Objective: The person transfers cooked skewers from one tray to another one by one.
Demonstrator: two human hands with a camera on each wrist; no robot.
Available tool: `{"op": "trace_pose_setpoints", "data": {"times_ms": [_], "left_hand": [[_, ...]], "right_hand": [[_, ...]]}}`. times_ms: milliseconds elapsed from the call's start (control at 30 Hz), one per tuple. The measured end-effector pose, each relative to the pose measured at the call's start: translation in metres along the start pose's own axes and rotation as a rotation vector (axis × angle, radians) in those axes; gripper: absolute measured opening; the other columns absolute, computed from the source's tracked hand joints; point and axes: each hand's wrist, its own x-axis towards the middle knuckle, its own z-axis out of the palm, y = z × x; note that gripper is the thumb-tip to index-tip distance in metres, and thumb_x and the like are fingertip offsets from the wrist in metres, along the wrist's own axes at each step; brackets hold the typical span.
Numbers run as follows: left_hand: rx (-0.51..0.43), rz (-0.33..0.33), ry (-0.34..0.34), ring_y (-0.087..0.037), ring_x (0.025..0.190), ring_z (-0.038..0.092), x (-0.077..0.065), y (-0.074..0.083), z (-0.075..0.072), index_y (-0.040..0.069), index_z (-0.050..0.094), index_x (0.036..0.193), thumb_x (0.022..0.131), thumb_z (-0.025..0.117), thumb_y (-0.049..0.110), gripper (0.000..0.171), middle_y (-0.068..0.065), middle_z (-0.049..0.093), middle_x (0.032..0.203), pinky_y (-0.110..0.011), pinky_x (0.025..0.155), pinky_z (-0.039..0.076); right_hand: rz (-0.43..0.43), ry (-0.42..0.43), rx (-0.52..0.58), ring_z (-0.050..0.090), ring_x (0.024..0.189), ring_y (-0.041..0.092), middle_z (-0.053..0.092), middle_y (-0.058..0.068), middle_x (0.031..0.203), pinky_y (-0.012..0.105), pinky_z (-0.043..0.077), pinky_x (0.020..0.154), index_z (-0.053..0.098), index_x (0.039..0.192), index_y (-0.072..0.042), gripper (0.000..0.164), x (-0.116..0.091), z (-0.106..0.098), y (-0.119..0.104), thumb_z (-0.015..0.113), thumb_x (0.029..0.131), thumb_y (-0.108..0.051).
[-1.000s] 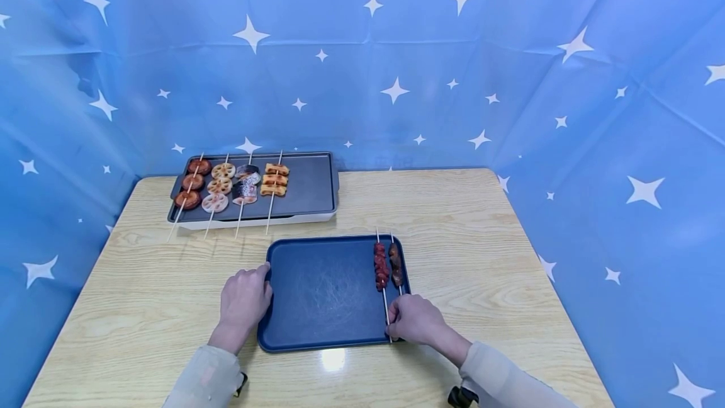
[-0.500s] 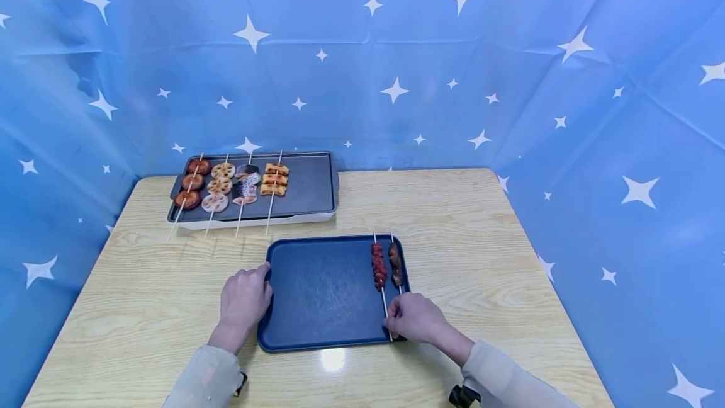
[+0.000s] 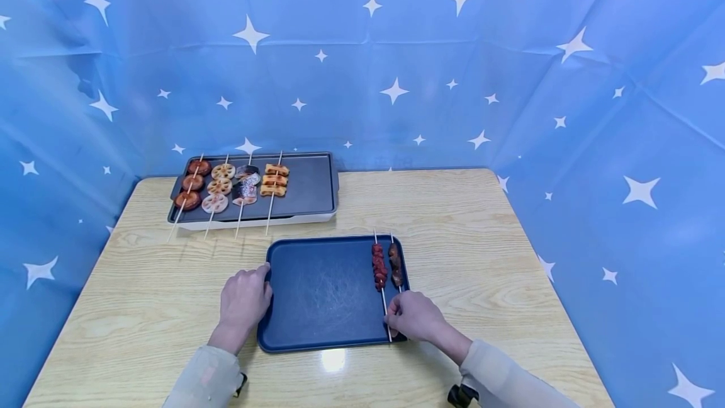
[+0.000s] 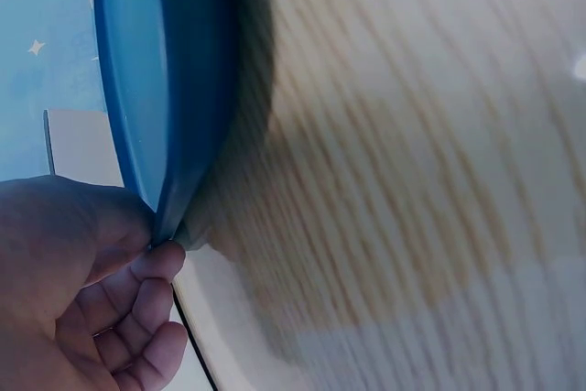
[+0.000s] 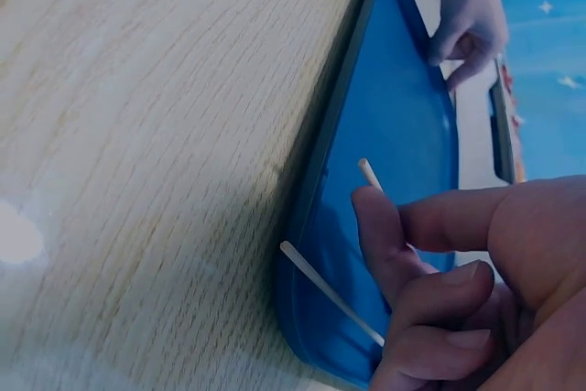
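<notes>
In the head view a blue tray [image 3: 323, 291] lies on the table, its left rim pinched between the thumb and fingers of my left hand [image 3: 245, 300]; the left wrist view shows the pinch at the rim. My right hand [image 3: 416, 317], over the tray's near right corner, pinches the lower stick of a skewer of red meat pieces [image 3: 379, 267]. Beside it, along the right rim, lies a skewer of brown meat [image 3: 395, 265]; the hand covers much of its stick. In the right wrist view one stick end [image 5: 368, 173] pokes out between thumb and forefinger.
Behind the tray, to the left, stands a dark grill plate [image 3: 308, 181] on a white base. It bears skewers of brown round caps [image 3: 192, 182], lotus root slices [image 3: 219, 186], dark-skinned pieces [image 3: 245, 191] and browned yellow pieces [image 3: 274, 180]. A blue starred curtain [image 3: 362, 68] hangs behind the table.
The red meat skewer has shifted slightly left within the tray, away from the brown one. My right hand has barely moved; the left hand stays on the rim.
</notes>
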Motion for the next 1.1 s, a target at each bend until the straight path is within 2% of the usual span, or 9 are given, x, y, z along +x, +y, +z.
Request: {"op": "trace_pose_setpoints", "data": {"times_ms": [333,600,800,1100], "left_hand": [[-0.001,-0.005,-0.006,-0.032,0.065,0.063,0.001,0.000,-0.001,0.002,0.071,0.112,0.080,0.067,0.007,0.033,-0.015,0.074,0.082,-0.044,0.056,0.048],[-0.001,-0.001,0.004,-0.032,0.064,0.063,0.001,0.000,-0.001,0.002,0.071,0.111,0.079,0.067,0.007,0.033,-0.015,0.074,0.081,-0.044,0.055,0.048],[0.001,-0.003,-0.002,-0.032,0.065,0.063,0.001,0.000,-0.001,0.002,0.071,0.112,0.079,0.067,0.007,0.033,-0.015,0.074,0.083,-0.044,0.055,0.048],[-0.002,-0.003,-0.002,-0.031,0.063,0.062,0.001,0.002,-0.003,0.002,0.071,0.111,0.079,0.066,0.006,0.032,-0.015,0.074,0.082,-0.042,0.053,0.046]], "right_hand": [[-0.003,0.001,-0.019,0.048,0.051,0.009,0.064,-0.006,0.056,0.025,0.034,0.048,0.065,0.064,-0.017,0.021,0.000,-0.001,-0.001,0.068,0.085,-0.019],[-0.026,0.055,-0.051,0.053,0.053,0.007,0.065,-0.009,0.056,0.026,0.037,0.049,0.062,0.065,-0.019,0.022,0.003,-0.015,-0.005,0.068,0.086,-0.023],[-0.030,0.089,-0.050,0.050,0.053,0.009,0.063,-0.010,0.059,0.026,0.034,0.049,0.062,0.070,-0.019,0.017,0.015,-0.029,-0.015,0.067,0.086,-0.021],[-0.093,0.153,-0.130,0.055,0.062,0.005,0.065,-0.010,0.071,0.027,0.044,0.058,0.070,0.081,-0.019,0.005,0.044,-0.038,-0.040,0.072,0.084,-0.022]]}}
